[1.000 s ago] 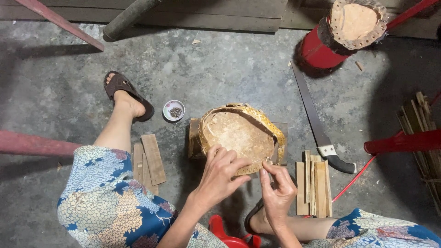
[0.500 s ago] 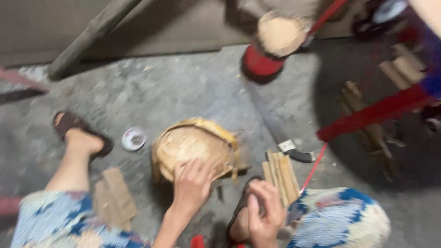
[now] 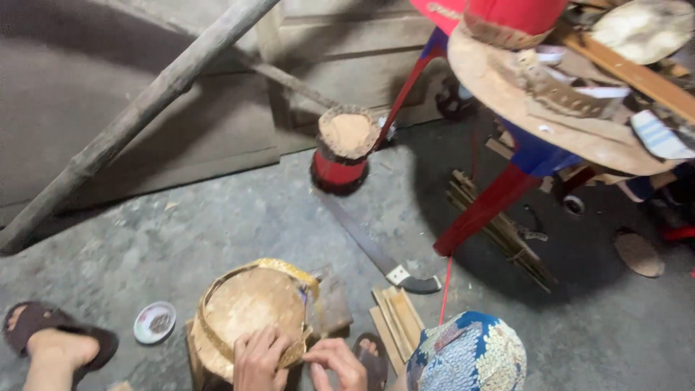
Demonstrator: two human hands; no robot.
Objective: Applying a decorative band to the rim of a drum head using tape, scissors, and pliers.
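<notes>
A round woven bamboo basket piece (image 3: 250, 308) lies on a wooden block (image 3: 329, 308) on the concrete floor, at the bottom of the view. My left hand (image 3: 258, 360) presses flat on its near rim. Beside it, my right hand (image 3: 337, 364) pinches the rim's right edge with curled fingers. A long blade with a black handle (image 3: 376, 250) lies on the floor to the right of the basket. Short bamboo strips (image 3: 394, 318) are stacked just below the blade's handle.
A small round dish (image 3: 154, 321) sits left of the basket, near my sandalled foot (image 3: 54, 344). A red drum-shaped stool (image 3: 340, 156) stands further back. A red-legged stand (image 3: 492, 203) with woven pieces fills the upper right. A wooden pole (image 3: 137, 116) leans at left.
The view has swung upward and to the right, so the basket and my hands now sit at the bottom edge. Both hands stay on the basket rim.
</notes>
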